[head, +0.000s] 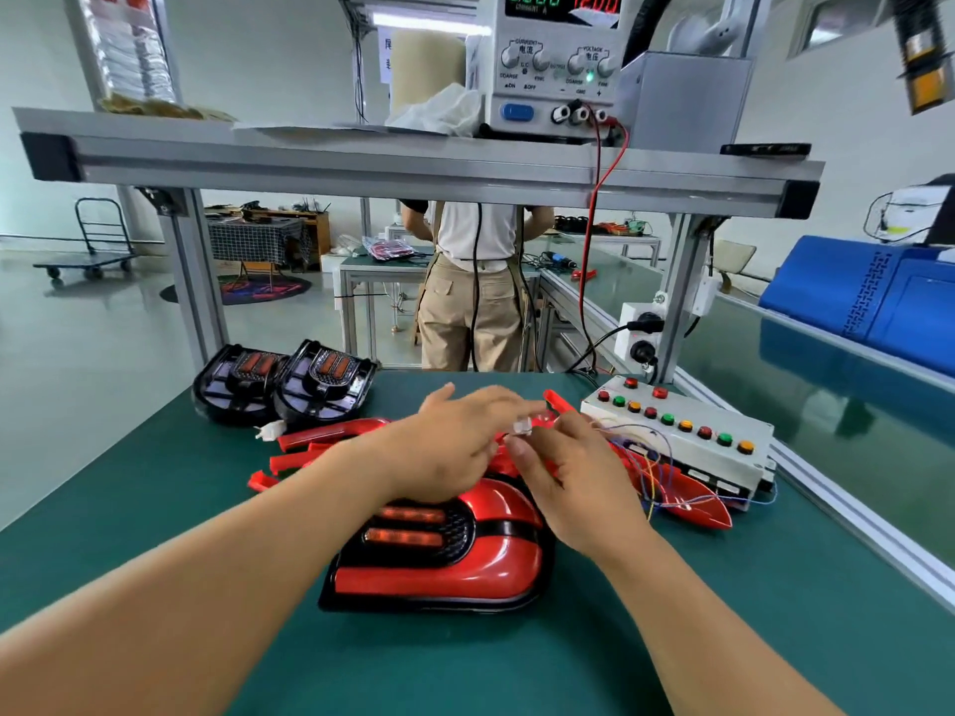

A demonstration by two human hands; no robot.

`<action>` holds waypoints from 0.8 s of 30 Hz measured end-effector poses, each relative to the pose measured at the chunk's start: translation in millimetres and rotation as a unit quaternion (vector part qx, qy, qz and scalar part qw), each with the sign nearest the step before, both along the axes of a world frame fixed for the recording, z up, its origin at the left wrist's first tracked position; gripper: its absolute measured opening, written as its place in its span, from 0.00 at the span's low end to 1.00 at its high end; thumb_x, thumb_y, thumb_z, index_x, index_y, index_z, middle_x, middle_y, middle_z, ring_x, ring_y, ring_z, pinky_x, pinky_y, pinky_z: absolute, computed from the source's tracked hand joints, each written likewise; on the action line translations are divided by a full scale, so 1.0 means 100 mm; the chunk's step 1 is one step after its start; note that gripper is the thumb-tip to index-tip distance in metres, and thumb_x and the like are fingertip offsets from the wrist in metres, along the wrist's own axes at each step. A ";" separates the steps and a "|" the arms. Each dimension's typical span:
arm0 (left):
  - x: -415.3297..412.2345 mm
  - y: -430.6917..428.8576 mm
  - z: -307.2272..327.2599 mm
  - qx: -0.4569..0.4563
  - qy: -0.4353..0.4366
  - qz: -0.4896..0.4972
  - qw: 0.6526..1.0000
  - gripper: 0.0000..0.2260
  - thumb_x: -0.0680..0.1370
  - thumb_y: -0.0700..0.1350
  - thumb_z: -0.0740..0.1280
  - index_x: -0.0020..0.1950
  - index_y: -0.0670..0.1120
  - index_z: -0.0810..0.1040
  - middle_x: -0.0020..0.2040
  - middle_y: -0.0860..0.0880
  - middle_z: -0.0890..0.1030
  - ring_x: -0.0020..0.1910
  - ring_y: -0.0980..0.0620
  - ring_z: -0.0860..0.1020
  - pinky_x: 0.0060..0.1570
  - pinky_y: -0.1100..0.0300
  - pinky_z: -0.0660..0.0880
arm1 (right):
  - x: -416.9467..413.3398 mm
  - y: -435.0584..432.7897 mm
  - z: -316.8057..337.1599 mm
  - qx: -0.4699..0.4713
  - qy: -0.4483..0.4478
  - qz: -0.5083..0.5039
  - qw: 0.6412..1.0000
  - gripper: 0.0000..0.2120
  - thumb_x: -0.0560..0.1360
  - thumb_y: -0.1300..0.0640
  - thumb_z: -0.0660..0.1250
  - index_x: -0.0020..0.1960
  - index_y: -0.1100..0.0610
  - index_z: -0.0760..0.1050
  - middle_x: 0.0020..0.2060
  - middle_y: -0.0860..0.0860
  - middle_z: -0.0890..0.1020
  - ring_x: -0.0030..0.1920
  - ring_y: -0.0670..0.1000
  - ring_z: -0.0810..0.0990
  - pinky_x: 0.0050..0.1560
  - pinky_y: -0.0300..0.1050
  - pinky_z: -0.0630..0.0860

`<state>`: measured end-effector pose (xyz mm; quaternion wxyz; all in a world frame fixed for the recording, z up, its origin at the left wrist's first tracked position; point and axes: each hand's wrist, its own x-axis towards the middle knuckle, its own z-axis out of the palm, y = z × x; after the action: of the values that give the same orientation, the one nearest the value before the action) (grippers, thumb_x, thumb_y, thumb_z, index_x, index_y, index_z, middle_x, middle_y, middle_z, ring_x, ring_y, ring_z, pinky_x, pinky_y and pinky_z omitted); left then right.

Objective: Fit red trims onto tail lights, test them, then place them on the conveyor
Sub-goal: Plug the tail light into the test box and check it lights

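Note:
A tail light [444,555] with its red trim fitted lies on the green table in front of me, its two orange strips glowing faintly. Above it, my left hand [449,447] and my right hand [573,483] meet at a small white connector [521,425]. Both hands pinch it between fingertips; thin coloured wires [653,457] run from it toward the white test box [682,441]. Loose red trims [315,447] lie behind my hands. Two untrimmed black tail lights [284,382] stand at the back left.
A row of red, green and orange buttons tops the test box. A power supply [558,59] sits on the aluminium shelf overhead, its red lead hanging down. The green conveyor [827,385] runs along the right. A person stands behind the bench.

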<state>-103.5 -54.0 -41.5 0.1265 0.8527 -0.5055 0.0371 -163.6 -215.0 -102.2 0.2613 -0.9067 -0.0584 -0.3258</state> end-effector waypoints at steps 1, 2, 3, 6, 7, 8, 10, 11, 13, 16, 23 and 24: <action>0.03 -0.03 0.03 -0.019 0.015 -0.003 1.000 0.26 0.82 0.39 0.60 0.78 0.54 0.60 0.72 0.51 0.68 0.70 0.54 0.67 0.75 0.54 0.55 | -0.01 0.00 -0.01 0.005 0.013 0.011 1.000 0.22 0.78 0.42 0.58 0.50 0.56 0.83 0.44 0.53 0.77 0.56 0.55 0.76 0.54 0.53 0.73; 0.05 -0.05 0.08 -0.042 0.028 -0.009 0.999 0.24 0.81 0.39 0.62 0.76 0.51 0.64 0.69 0.49 0.72 0.67 0.53 0.71 0.70 0.65 0.61 | -0.01 -0.01 -0.01 0.010 0.020 0.016 1.000 0.23 0.77 0.40 0.58 0.50 0.56 0.83 0.45 0.53 0.77 0.57 0.55 0.75 0.55 0.52 0.73; 0.07 -0.05 0.11 -0.061 0.037 -0.008 0.997 0.21 0.80 0.39 0.64 0.73 0.47 0.68 0.65 0.48 0.76 0.62 0.53 0.74 0.62 0.72 0.64 | -0.01 -0.01 0.00 0.014 0.023 0.012 1.000 0.24 0.76 0.39 0.57 0.50 0.56 0.83 0.45 0.52 0.78 0.56 0.55 0.76 0.53 0.51 0.73; 0.16 -0.04 0.16 -0.091 0.044 0.014 0.995 0.12 0.78 0.42 0.70 0.61 0.46 0.78 0.53 0.51 0.81 0.51 0.56 0.78 0.56 0.67 0.72 | 0.00 -0.05 0.03 0.018 0.026 -0.010 0.999 0.27 0.74 0.32 0.54 0.52 0.51 0.81 0.44 0.47 0.81 0.48 0.49 0.78 0.45 0.45 0.70; 0.18 -0.03 0.16 -0.097 0.054 0.015 0.994 0.10 0.77 0.43 0.70 0.58 0.47 0.80 0.49 0.54 0.81 0.49 0.58 0.78 0.54 0.65 0.73 | 0.00 -0.06 0.04 0.024 0.028 -0.012 0.999 0.28 0.73 0.31 0.53 0.51 0.50 0.81 0.42 0.45 0.81 0.45 0.47 0.78 0.43 0.44 0.70; 0.20 -0.02 0.15 -0.104 0.071 0.008 0.992 0.08 0.78 0.44 0.70 0.56 0.48 0.81 0.47 0.57 0.81 0.47 0.62 0.78 0.53 0.66 0.73 | 0.00 -0.07 0.05 0.034 0.030 -0.013 0.999 0.29 0.72 0.29 0.53 0.50 0.50 0.81 0.38 0.44 0.81 0.42 0.46 0.78 0.42 0.45 0.71; 0.21 0.01 0.14 -0.118 0.096 -0.012 0.988 0.08 0.79 0.44 0.69 0.57 0.49 0.82 0.46 0.62 0.79 0.44 0.68 0.76 0.47 0.74 0.70 | 0.00 -0.11 0.05 0.062 0.027 -0.010 0.998 0.29 0.72 0.30 0.55 0.47 0.52 0.82 0.33 0.43 0.79 0.37 0.43 0.76 0.40 0.43 0.72; 0.22 0.03 0.13 -0.126 0.098 -0.018 0.987 0.07 0.79 0.44 0.69 0.56 0.50 0.82 0.45 0.62 0.79 0.43 0.69 0.75 0.44 0.75 0.68 | 0.00 -0.12 0.05 0.076 0.020 -0.002 0.997 0.27 0.72 0.31 0.57 0.46 0.53 0.81 0.33 0.42 0.78 0.38 0.42 0.76 0.40 0.39 0.71; 0.23 0.06 0.08 -0.160 0.091 -0.006 0.983 0.06 0.77 0.44 0.72 0.51 0.53 0.81 0.45 0.59 0.79 0.43 0.66 0.76 0.44 0.74 0.69 | 0.02 -0.15 0.03 0.089 0.014 0.013 0.996 0.18 0.77 0.39 0.62 0.48 0.52 0.81 0.35 0.38 0.77 0.41 0.36 0.76 0.40 0.29 0.68; 0.25 0.15 0.00 -0.231 0.101 0.047 0.967 0.10 0.71 0.41 0.77 0.47 0.54 0.83 0.44 0.61 0.83 0.45 0.65 0.80 0.47 0.73 0.73 | 0.03 -0.17 0.03 0.107 0.028 0.019 0.994 0.04 0.79 0.53 0.66 0.51 0.51 0.79 0.37 0.37 0.77 0.40 0.34 0.75 0.40 0.26 0.66; 0.22 0.30 -0.03 -0.140 0.087 0.058 0.985 0.21 0.75 0.53 0.69 0.68 0.53 0.76 0.44 0.64 0.75 0.46 0.72 0.74 0.49 0.77 0.65 | 0.01 -0.05 0.04 0.144 -0.003 0.010 0.990 0.02 0.76 0.56 0.70 0.46 0.54 0.81 0.41 0.45 0.81 0.42 0.41 0.77 0.45 0.33 0.71; 0.22 0.31 -0.02 -0.126 0.081 0.051 0.987 0.24 0.75 0.57 0.65 0.70 0.53 0.73 0.46 0.63 0.74 0.47 0.72 0.73 0.51 0.77 0.64 | 0.00 -0.02 0.03 0.143 -0.013 0.011 0.990 0.02 0.76 0.57 0.71 0.45 0.55 0.81 0.40 0.46 0.81 0.41 0.42 0.77 0.45 0.35 0.71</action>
<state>-81.9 -23.0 -43.8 0.2713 0.8547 -0.4410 0.0378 -163.3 -217.2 -99.0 0.3911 -0.8549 -0.0244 -0.3400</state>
